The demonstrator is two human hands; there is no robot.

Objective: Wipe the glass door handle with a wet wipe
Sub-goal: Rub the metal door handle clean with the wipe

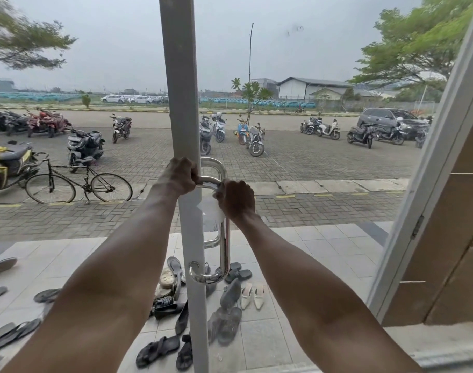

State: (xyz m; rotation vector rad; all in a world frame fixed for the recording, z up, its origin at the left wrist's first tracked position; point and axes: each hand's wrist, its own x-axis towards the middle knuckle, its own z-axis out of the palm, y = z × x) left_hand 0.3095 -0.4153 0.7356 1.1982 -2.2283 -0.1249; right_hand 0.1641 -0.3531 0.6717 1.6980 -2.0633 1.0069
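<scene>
1. Beside the white door frame (180, 103) we see the chrome handle (224, 251); its bar runs bare below both hands.
2. Our left hand (180, 176) curls round the handle's top bend, against the frame edge.
3. Our right hand (236, 200) clamps the wet wipe (212, 211) on the bar just below that bend.
4. Count: two hands, one wipe; scattered sandals (230, 327) lie below the handle.

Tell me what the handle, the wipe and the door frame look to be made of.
Handle: polished metal, likely stainless steel or chrome; it is mirror-bright and reflects the scene.
Wipe: thin, soft white sheet, probably nonwoven cloth; it bends around the bar under the right hand.
Frame: flat matte white, probably painted metal, though the look leaves that open.
</scene>
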